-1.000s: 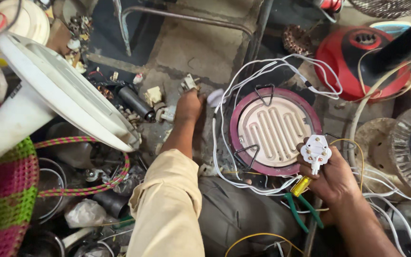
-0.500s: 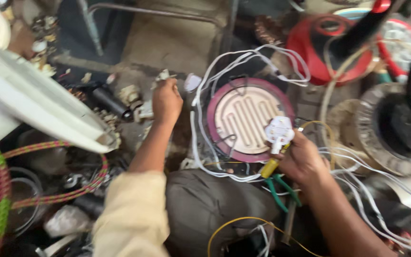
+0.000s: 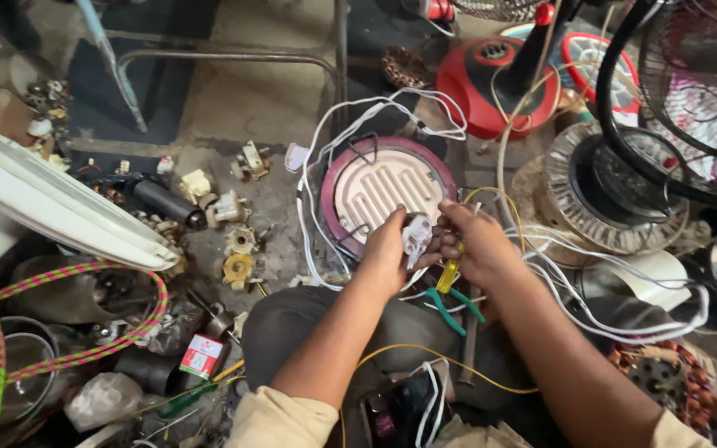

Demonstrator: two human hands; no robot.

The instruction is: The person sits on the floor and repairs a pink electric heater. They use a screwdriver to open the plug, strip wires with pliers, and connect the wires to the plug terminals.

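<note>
white plug (image 3: 416,239) gripped between left hand (image 3: 386,249), right hand (image 3: 475,241)

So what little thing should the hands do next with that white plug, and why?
Probably steady the white plug in the left hand and let the right hand bring the yellow-handled tool to it. Both hands already meet on the plug above the round heater plate, and the tool sits in the right hand just beside it. How its tip stands is hidden.
</note>
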